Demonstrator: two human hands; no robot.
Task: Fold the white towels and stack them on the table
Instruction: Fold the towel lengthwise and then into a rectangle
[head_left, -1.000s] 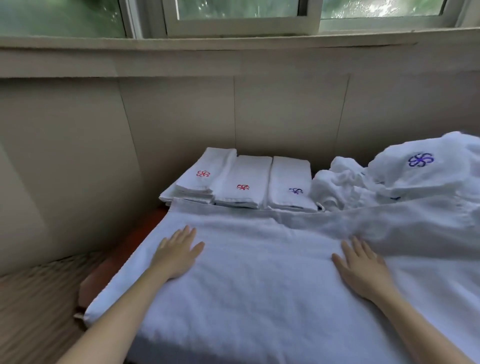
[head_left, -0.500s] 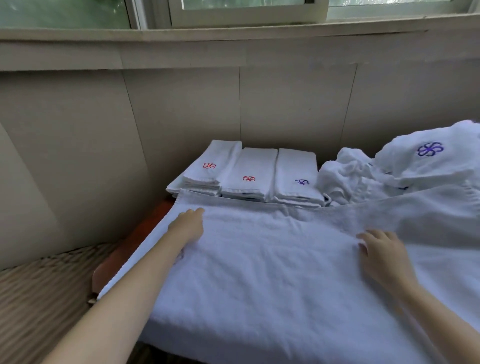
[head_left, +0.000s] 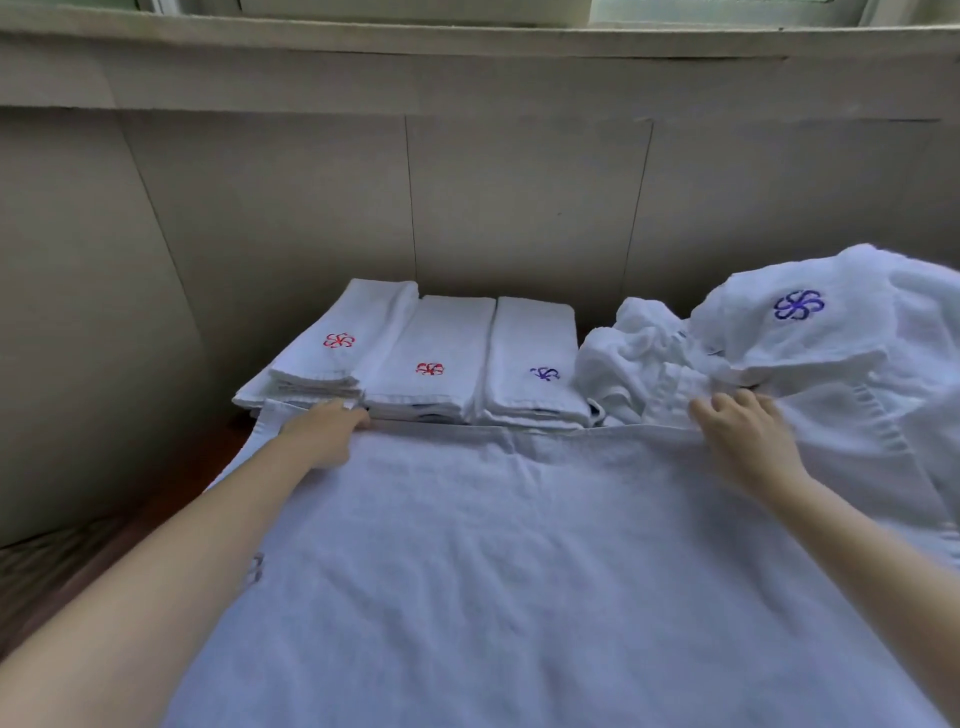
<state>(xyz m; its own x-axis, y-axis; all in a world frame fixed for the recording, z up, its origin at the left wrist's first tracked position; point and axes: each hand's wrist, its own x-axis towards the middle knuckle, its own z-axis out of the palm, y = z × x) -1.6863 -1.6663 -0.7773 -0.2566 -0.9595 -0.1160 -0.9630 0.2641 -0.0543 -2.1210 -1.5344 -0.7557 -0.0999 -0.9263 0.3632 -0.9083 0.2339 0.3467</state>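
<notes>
I see a pale panelled wall (head_left: 519, 208) under a window sill (head_left: 467, 36), closing the room just beyond both grips. The spread towel (head_left: 493, 571) lies flat from the hands back toward me and covers most of the dark table (head_left: 221, 447), which shows only outside the left hand (head_left: 324, 431). A loose pile (head_left: 810, 353) of white towels heaps up just beyond the right hand (head_left: 743, 431). 3 folded stacks (head_left: 431, 353) sit in a row just beyond the left hand, touching the spread towel's far hem. Both hands have their fingers curled onto that hem. 1 second ago both palms lay flat with fingers spread, nearer me; they have since slid forward to the edge.
</notes>
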